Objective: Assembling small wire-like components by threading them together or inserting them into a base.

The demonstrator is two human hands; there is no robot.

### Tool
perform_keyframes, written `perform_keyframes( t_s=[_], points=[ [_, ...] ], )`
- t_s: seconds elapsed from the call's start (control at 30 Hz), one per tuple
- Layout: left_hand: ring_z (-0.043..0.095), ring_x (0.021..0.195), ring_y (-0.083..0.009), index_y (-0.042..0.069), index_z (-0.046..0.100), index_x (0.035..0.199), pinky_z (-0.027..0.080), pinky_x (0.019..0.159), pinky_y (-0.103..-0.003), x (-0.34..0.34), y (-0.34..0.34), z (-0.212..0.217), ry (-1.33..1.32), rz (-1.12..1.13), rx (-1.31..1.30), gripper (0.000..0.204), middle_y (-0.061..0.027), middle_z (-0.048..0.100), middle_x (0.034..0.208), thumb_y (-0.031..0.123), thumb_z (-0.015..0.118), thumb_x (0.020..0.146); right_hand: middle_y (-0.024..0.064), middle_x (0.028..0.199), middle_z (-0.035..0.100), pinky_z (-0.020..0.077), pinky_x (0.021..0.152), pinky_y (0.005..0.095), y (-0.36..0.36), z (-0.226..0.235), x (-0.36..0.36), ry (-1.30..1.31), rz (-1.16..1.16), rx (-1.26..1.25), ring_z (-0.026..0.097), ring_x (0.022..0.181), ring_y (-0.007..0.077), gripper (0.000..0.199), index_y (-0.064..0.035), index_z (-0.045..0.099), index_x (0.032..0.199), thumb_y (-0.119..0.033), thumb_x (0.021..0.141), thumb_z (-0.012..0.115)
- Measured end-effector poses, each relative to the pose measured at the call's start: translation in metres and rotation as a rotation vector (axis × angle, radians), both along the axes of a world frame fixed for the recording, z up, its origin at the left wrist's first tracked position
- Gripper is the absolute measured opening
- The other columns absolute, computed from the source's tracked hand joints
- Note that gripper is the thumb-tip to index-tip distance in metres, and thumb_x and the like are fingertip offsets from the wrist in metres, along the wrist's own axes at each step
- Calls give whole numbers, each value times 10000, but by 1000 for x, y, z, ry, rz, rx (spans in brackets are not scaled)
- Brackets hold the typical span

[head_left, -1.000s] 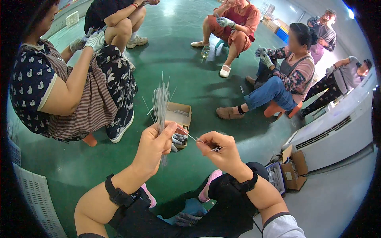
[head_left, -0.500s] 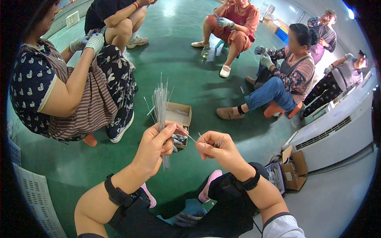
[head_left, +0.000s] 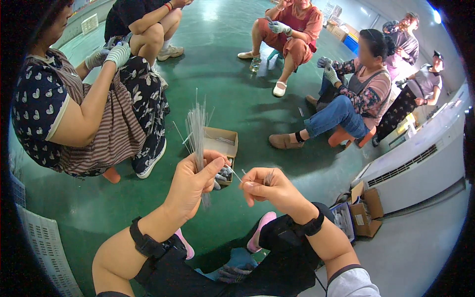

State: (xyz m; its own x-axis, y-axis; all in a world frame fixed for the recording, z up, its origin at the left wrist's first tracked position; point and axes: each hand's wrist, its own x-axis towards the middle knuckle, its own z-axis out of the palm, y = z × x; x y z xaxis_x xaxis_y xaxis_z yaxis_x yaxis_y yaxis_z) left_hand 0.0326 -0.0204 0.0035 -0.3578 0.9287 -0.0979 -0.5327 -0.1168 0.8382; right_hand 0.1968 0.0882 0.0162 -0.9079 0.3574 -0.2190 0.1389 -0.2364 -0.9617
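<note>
A thick bundle of thin, stiff silvery wires (head_left: 198, 131) stands nearly upright in my left hand (head_left: 190, 180), its fingers wrapped around the lower part. A few strands splay out to the side at the top. One pale thin piece (head_left: 236, 174) runs from my left thumb and forefinger to my right hand (head_left: 267, 185), which pinches its other end. A small tuft of fine strands (head_left: 268, 178) also shows between my right fingers. Just beyond my left hand, an open cardboard box (head_left: 232, 134) sits on the floor with grey and white items partly hidden inside.
Several people sit around on low stools, among them one in a striped apron (head_left: 106, 128) at left and one in jeans (head_left: 331, 116) at right. A white crate (head_left: 47, 247) stands at lower left. Cartons (head_left: 366, 213) sit beside a white cabinet (head_left: 420, 163) at right.
My right hand has shifted slightly left, closer to my left hand, with the thin piece still between them. A standing person at far right has turned and changed arm position.
</note>
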Motion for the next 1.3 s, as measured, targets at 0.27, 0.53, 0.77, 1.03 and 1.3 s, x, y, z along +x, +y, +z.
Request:
perform_keyframes(
  t_s=[0.27,0.53,0.77,1.03,1.3],
  points=[
    [336,458,-13,29,579,890,233,404,-173,3,-1,-3,107,-20,-79,127,-25,600,771,151,582,859,13,667,582,395,577,185,-5,-3,-2,5,-101,183,542,633,59,98,-11,557,817,-101,842,587],
    [339,470,-11,26,582,883,235,409,-173,3,-1,-2,127,-52,-48,157,-22,586,771,182,557,878,21,681,604,379,569,182,-4,0,1,12,-51,129,531,632,49,128,-22,563,840,-147,868,561],
    [314,476,7,35,594,892,236,421,-159,5,-1,-3,148,-34,-29,174,25,562,711,207,580,864,14,675,613,324,521,174,-4,-1,0,-10,-7,144,448,575,18,146,-35,577,865,-175,883,541],
    [316,468,-13,51,553,852,227,414,-176,3,-1,-6,104,-69,-14,146,0,554,783,193,547,884,5,678,621,319,513,173,-2,-3,0,-16,71,74,426,566,15,195,-37,590,886,-215,899,511],
    [303,461,-5,46,567,893,218,410,-177,0,-2,-3,4,-86,-19,150,9,553,762,195,549,883,21,672,617,312,498,174,-2,-5,1,-4,49,37,410,544,28,213,-31,591,900,-226,901,505]
  ],
)
